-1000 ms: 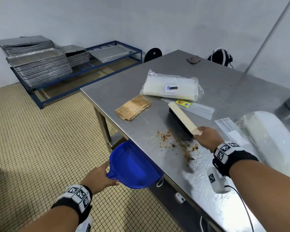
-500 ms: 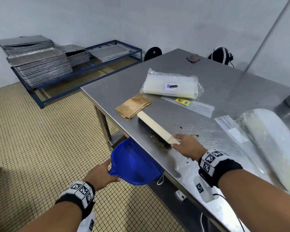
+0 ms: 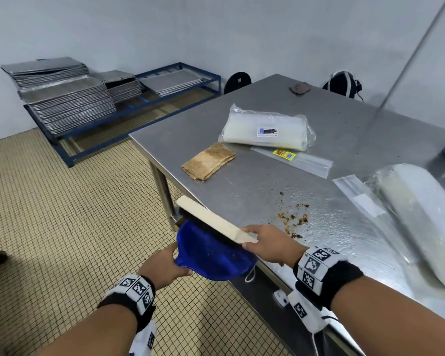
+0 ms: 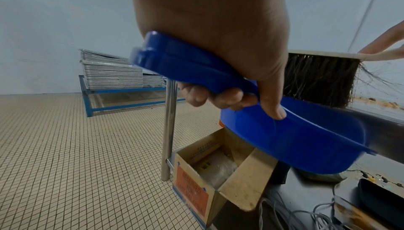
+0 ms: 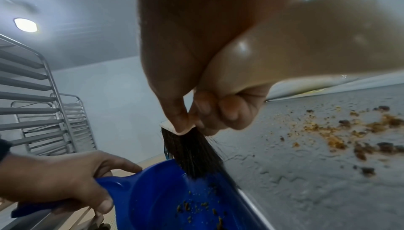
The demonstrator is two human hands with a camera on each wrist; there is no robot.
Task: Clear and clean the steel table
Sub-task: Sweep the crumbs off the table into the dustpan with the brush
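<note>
My left hand (image 3: 165, 265) grips the handle of a blue dustpan (image 3: 211, 255), held just under the near edge of the steel table (image 3: 344, 119). My right hand (image 3: 270, 244) grips the wooden handle of a hand brush (image 3: 211, 222) whose black bristles (image 5: 192, 152) hang over the table edge above the pan. Brown crumbs (image 5: 196, 207) lie inside the dustpan (image 5: 166, 199). More crumbs (image 3: 293, 219) remain scattered on the table right of the brush. In the left wrist view my fingers (image 4: 218, 95) curl round the dustpan handle (image 4: 186, 71).
On the table lie a stained brown cloth (image 3: 208, 160), a wrapped white package (image 3: 265, 129), flat plastic sleeves (image 3: 293, 158) and a large white roll (image 3: 421, 214) at the right. An open cardboard box (image 4: 218, 178) and cables sit under the table. Stacked trays (image 3: 67, 101) fill a blue rack.
The brush has swept leftward across the table to its near edge, carrying crumbs into the dustpan. The dustpan stayed under the edge in my left hand.
</note>
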